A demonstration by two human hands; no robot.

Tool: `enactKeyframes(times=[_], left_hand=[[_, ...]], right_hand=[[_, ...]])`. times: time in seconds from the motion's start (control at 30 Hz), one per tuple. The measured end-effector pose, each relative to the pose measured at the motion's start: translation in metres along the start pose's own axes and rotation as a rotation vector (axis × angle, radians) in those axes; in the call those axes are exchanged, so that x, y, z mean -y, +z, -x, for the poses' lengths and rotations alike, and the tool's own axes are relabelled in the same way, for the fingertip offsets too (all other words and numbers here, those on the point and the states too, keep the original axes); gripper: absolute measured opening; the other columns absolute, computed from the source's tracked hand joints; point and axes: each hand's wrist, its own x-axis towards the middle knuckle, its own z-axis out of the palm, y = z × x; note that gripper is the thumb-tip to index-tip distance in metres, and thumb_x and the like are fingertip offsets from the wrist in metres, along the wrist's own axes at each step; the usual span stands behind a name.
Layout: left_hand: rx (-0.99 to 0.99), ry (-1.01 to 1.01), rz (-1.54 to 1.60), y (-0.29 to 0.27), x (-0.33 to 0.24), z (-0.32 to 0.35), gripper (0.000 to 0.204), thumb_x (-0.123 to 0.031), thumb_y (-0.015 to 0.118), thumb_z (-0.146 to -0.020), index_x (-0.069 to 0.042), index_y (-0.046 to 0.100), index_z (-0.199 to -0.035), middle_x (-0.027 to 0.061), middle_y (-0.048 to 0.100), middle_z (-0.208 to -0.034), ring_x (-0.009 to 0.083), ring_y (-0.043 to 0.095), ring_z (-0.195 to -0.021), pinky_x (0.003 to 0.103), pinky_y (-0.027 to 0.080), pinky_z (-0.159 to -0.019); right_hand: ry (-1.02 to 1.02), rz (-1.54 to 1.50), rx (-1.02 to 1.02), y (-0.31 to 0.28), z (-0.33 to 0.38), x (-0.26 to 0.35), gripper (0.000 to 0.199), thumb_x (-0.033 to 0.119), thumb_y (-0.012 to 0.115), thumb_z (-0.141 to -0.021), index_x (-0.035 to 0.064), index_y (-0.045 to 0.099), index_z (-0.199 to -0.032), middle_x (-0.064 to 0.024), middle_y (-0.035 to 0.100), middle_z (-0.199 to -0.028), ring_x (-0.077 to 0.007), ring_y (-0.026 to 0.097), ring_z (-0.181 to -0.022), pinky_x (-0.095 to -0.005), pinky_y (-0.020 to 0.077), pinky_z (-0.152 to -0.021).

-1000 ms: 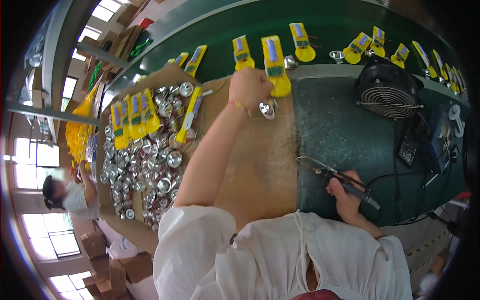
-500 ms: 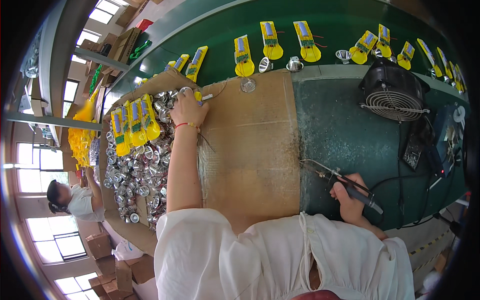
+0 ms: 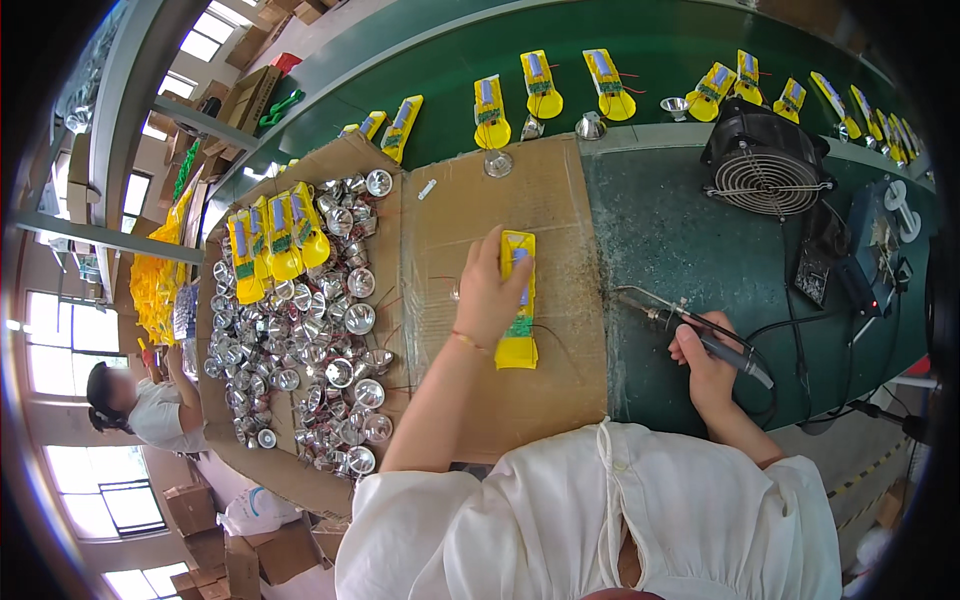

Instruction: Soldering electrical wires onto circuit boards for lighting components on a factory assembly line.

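Over the cardboard sheet (image 3: pixel 555 200), my left hand (image 3: pixel 487 300) has its fingers on a yellow lamp casing (image 3: pixel 517 352), which bears a purple battery and a green circuit board. Its fingertips overlap the battery, and thin wires stick out from the casing. Something small and shiny with a red wire shows beside the palm, mostly hidden. My right hand (image 3: pixel 706 362) is closed around the dark handle of a soldering iron (image 3: pixel 735 358); a thin curved metal tube runs along its tip, which points left above the green table. No contact shows between iron and casing.
A cardboard box (image 3: pixel 300 470) at the left holds many silvery reflectors (image 3: pixel 358 318) and several yellow casings (image 3: pixel 285 250). More casings (image 3: pixel 541 90) line the green belt behind. A black fan (image 3: pixel 768 165) and a soldering station (image 3: pixel 872 265) stand right. Another person (image 3: pixel 165 410) works far left.
My left hand has moved from the box to the middle of the cardboard, where a yellow casing now lies under it. The soldering iron stays in my right hand, shifted slightly.
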Motion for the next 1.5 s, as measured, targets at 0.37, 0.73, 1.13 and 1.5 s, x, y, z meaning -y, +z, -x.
enactKeyframes(times=[0.37, 0.73, 1.13, 1.5], left_hand=[[-0.189, 0.226, -1.191, -0.072, 0.004, -0.124, 0.016, -0.012, 0.053, -0.079, -0.003, 0.061, -0.089, 0.0163, 0.061, -0.089, 0.0324, 0.06, -0.08, 0.039, 0.049, -0.068], [-0.055, -0.112, -0.214, -0.074, -0.005, -0.098, 0.02, -0.01, 0.066, -0.076, 0.002, 0.065, -0.092, 0.008, 0.064, -0.072, 0.0111, 0.06, -0.058, 0.022, 0.051, -0.054], [-0.014, -0.121, -0.521, -0.03, -0.017, -0.049, 0.033, -0.032, 0.069, -0.074, 0.001, 0.064, -0.072, 0.007, 0.06, -0.059, 0.0138, 0.055, -0.051, 0.028, 0.045, -0.051], [0.083, -0.045, -0.587, -0.022, -0.024, -0.061, 0.038, -0.036, 0.068, -0.074, 0.0, 0.061, -0.066, 0.0102, 0.059, -0.059, 0.0193, 0.054, -0.053, 0.032, 0.044, -0.053]], right_hand=[[0.058, -0.011, -0.026, -0.003, -0.002, -0.005, 0.014, 0.006, 0.061, -0.079, -0.001, 0.051, -0.087, -0.0074, 0.058, -0.068, -0.0102, 0.056, -0.058, -0.0215, 0.0462, -0.052], [0.032, 0.016, -0.009, -0.003, -0.002, -0.007, 0.014, 0.006, 0.062, -0.079, -0.0008, 0.052, -0.087, -0.0072, 0.059, -0.069, -0.01, 0.056, -0.059, -0.0216, 0.046, -0.053], [-0.049, 0.005, 0.04, -0.004, -0.001, -0.007, 0.013, 0.01, 0.059, -0.081, 0.0, 0.052, -0.087, -0.0067, 0.057, -0.066, -0.0098, 0.055, -0.056, -0.0199, 0.0425, -0.049], [0.007, -0.058, 0.042, -0.006, 0.0, -0.005, 0.013, 0.006, 0.062, -0.08, -0.0006, 0.053, -0.086, -0.0067, 0.058, -0.069, -0.0093, 0.056, -0.059, -0.0206, 0.0454, -0.052]])
